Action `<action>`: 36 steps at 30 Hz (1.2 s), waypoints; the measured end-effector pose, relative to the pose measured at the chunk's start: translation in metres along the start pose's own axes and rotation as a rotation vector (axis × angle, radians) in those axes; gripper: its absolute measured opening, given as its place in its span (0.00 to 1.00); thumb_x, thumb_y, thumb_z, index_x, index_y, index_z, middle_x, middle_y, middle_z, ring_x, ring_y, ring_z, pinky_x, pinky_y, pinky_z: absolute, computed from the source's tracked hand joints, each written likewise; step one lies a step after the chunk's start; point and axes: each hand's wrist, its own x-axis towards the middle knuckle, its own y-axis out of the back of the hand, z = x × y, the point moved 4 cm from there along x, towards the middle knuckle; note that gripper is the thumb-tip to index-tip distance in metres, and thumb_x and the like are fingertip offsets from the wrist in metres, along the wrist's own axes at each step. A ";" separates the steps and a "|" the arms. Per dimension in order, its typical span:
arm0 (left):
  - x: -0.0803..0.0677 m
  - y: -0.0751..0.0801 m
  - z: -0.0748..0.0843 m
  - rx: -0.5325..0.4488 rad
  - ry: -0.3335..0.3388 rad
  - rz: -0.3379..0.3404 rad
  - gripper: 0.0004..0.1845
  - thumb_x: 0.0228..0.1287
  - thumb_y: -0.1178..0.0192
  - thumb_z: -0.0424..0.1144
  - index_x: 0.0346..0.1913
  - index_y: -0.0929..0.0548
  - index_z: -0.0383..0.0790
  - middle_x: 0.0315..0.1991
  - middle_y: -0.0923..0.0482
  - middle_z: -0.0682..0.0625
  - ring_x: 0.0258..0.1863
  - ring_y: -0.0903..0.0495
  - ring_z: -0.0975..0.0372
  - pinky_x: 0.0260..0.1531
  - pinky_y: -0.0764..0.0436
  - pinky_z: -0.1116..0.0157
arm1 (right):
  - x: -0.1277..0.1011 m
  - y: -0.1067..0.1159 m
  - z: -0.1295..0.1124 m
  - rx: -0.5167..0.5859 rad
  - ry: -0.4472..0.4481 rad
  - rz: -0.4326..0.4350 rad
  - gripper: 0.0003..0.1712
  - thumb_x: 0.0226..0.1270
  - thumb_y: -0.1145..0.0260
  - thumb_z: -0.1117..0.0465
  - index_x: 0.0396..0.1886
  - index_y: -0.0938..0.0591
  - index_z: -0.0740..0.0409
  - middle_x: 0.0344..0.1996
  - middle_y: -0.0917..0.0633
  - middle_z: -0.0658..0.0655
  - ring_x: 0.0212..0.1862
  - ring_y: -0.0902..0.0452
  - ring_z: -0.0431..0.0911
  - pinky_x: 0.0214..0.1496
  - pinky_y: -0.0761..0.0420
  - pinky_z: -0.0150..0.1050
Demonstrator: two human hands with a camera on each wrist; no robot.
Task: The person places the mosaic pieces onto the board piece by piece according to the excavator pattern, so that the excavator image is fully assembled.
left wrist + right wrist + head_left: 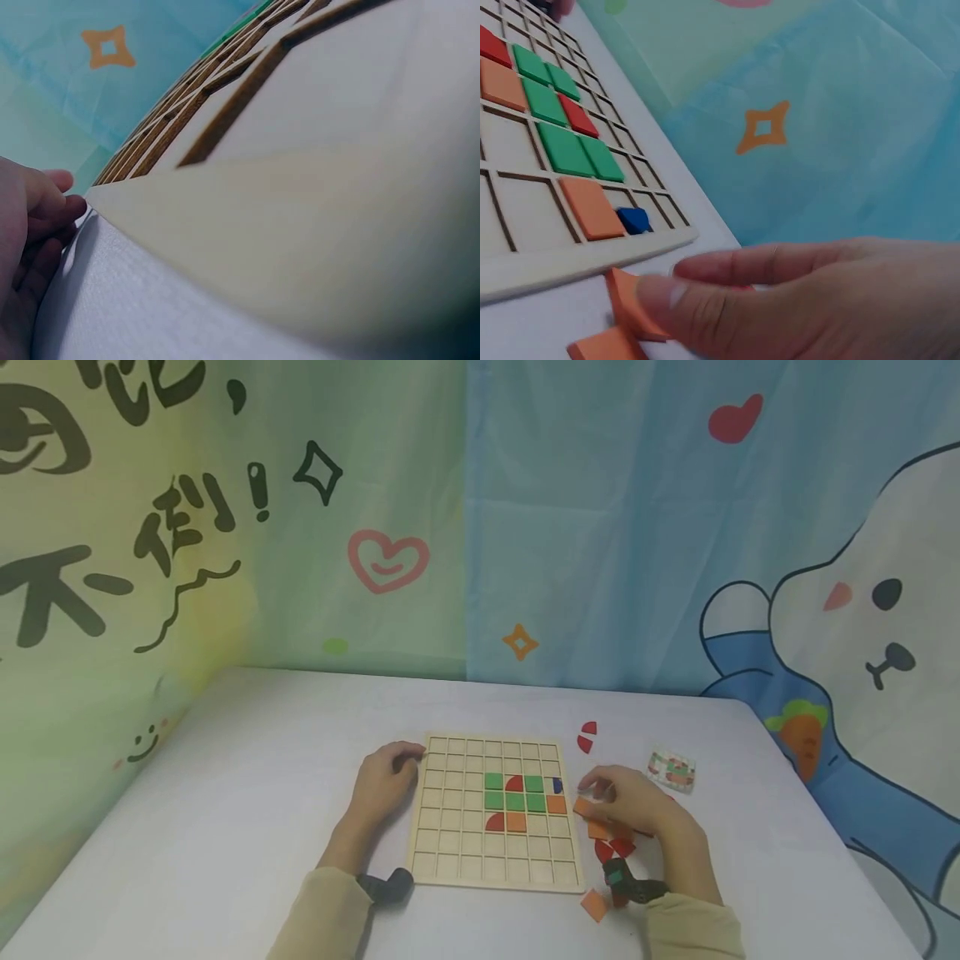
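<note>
A wooden grid board (455,843) lies on the table. Several green squares (515,802), red quarter-circles (496,822), orange squares (556,804) and a small blue piece (634,220) sit in its cells. My left hand (381,783) is at the board's far left corner, its fingertips (75,206) by the edge. Just off the right edge, my right hand (630,797) has its thumb on a tilted orange square tile (630,304). Its index finger stays apart from the thumb; the other fingers are mostly hidden.
Under my right hand and wrist lie more orange tiles and red pieces (622,847), partly covered. A loose orange tile (594,906) lies near the board's lower right corner. Two red pieces (585,744) and a patterned card (671,771) are farther back on the right.
</note>
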 end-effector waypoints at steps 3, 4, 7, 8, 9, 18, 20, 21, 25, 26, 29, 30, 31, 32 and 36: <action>0.000 0.000 0.000 0.011 0.005 0.000 0.14 0.66 0.49 0.37 0.51 0.19 0.46 0.56 0.21 0.48 0.65 0.29 0.53 0.68 0.34 0.51 | 0.000 -0.001 0.004 -0.012 -0.049 -0.018 0.21 0.50 0.25 0.51 0.45 0.19 0.44 0.41 0.20 0.53 0.42 0.27 0.47 0.40 0.18 0.40; 0.000 0.000 0.000 0.015 0.008 0.000 0.14 0.66 0.49 0.37 0.51 0.19 0.46 0.57 0.21 0.48 0.65 0.29 0.53 0.68 0.34 0.51 | 0.000 -0.001 0.003 -0.015 -0.047 -0.020 0.21 0.50 0.25 0.52 0.45 0.19 0.45 0.41 0.20 0.54 0.42 0.27 0.47 0.40 0.18 0.41; 0.000 0.000 0.000 0.023 0.016 0.002 0.15 0.66 0.49 0.38 0.51 0.19 0.46 0.57 0.21 0.48 0.65 0.30 0.53 0.68 0.34 0.51 | -0.002 -0.003 -0.003 -0.016 -0.046 -0.016 0.19 0.50 0.25 0.53 0.43 0.19 0.46 0.42 0.20 0.54 0.43 0.27 0.48 0.42 0.17 0.43; 0.000 0.000 0.000 0.023 0.018 0.002 0.15 0.65 0.49 0.38 0.51 0.19 0.46 0.57 0.21 0.48 0.65 0.30 0.53 0.68 0.35 0.51 | -0.001 -0.004 -0.004 -0.018 -0.043 -0.011 0.18 0.51 0.25 0.54 0.43 0.19 0.46 0.42 0.19 0.55 0.43 0.27 0.48 0.42 0.17 0.43; 0.000 0.000 0.000 0.024 0.019 0.001 0.15 0.65 0.49 0.38 0.51 0.19 0.46 0.57 0.21 0.48 0.65 0.30 0.53 0.68 0.35 0.51 | -0.001 -0.004 -0.005 -0.017 -0.036 -0.004 0.17 0.52 0.26 0.55 0.42 0.19 0.47 0.42 0.19 0.55 0.42 0.27 0.48 0.43 0.17 0.43; 0.000 0.000 0.001 0.016 0.017 0.000 0.15 0.65 0.49 0.38 0.51 0.19 0.45 0.57 0.21 0.47 0.65 0.30 0.52 0.69 0.35 0.51 | 0.002 -0.005 -0.006 -0.016 -0.025 0.043 0.16 0.56 0.29 0.60 0.44 0.20 0.52 0.37 0.19 0.54 0.39 0.27 0.47 0.42 0.18 0.42; 0.000 0.000 0.001 0.015 0.019 -0.002 0.15 0.66 0.49 0.38 0.51 0.19 0.45 0.57 0.21 0.47 0.66 0.30 0.52 0.69 0.36 0.51 | 0.003 -0.005 -0.007 -0.015 -0.034 0.038 0.17 0.55 0.28 0.60 0.44 0.21 0.52 0.37 0.19 0.54 0.38 0.27 0.47 0.39 0.18 0.41; 0.000 0.000 0.000 0.015 0.022 -0.002 0.15 0.66 0.49 0.38 0.51 0.19 0.46 0.57 0.21 0.48 0.66 0.31 0.53 0.69 0.36 0.51 | 0.003 -0.005 -0.007 -0.015 -0.033 0.036 0.17 0.55 0.28 0.60 0.44 0.22 0.52 0.36 0.19 0.54 0.38 0.27 0.47 0.38 0.18 0.40; 0.000 -0.001 -0.001 0.011 0.021 -0.002 0.15 0.65 0.49 0.38 0.51 0.18 0.46 0.57 0.21 0.48 0.66 0.30 0.53 0.69 0.36 0.51 | 0.003 -0.003 -0.007 -0.018 -0.005 0.066 0.14 0.55 0.29 0.61 0.42 0.21 0.51 0.35 0.19 0.53 0.37 0.27 0.47 0.36 0.19 0.38; 0.000 -0.001 -0.001 0.009 0.018 -0.001 0.15 0.65 0.49 0.38 0.51 0.19 0.46 0.57 0.21 0.48 0.66 0.30 0.52 0.69 0.35 0.51 | 0.004 -0.003 -0.006 -0.017 0.006 0.076 0.13 0.56 0.29 0.61 0.41 0.20 0.50 0.35 0.19 0.53 0.38 0.27 0.47 0.37 0.19 0.39; 0.000 -0.001 -0.001 0.000 0.011 0.001 0.14 0.65 0.49 0.38 0.51 0.18 0.46 0.57 0.21 0.48 0.65 0.30 0.53 0.69 0.35 0.51 | 0.004 0.000 -0.007 -0.004 0.032 0.109 0.10 0.56 0.29 0.60 0.39 0.18 0.49 0.34 0.19 0.51 0.39 0.27 0.46 0.39 0.19 0.39; 0.000 -0.001 -0.001 -0.003 0.009 0.002 0.14 0.65 0.48 0.38 0.51 0.18 0.46 0.56 0.21 0.48 0.65 0.30 0.53 0.68 0.35 0.51 | 0.003 0.001 -0.008 0.002 0.039 0.114 0.10 0.56 0.29 0.59 0.39 0.18 0.49 0.34 0.18 0.51 0.39 0.27 0.46 0.39 0.19 0.39; 0.000 -0.001 0.000 -0.004 0.008 0.002 0.14 0.65 0.48 0.37 0.51 0.18 0.46 0.56 0.21 0.48 0.65 0.29 0.53 0.68 0.35 0.51 | 0.003 0.002 -0.009 0.010 0.041 0.120 0.11 0.56 0.28 0.58 0.39 0.17 0.48 0.34 0.18 0.50 0.39 0.26 0.46 0.38 0.19 0.38; 0.000 -0.001 0.000 -0.004 0.008 0.002 0.14 0.65 0.49 0.37 0.51 0.18 0.46 0.56 0.21 0.48 0.65 0.29 0.53 0.68 0.35 0.51 | 0.003 0.003 -0.010 0.018 0.047 0.125 0.11 0.56 0.28 0.57 0.39 0.17 0.48 0.34 0.18 0.49 0.39 0.26 0.45 0.38 0.20 0.37; 0.000 0.000 0.001 0.002 0.009 0.001 0.14 0.65 0.49 0.38 0.51 0.18 0.46 0.56 0.21 0.48 0.65 0.29 0.53 0.68 0.35 0.51 | 0.001 0.003 -0.022 0.065 0.083 0.102 0.09 0.57 0.28 0.57 0.38 0.17 0.47 0.35 0.17 0.48 0.38 0.24 0.44 0.36 0.22 0.34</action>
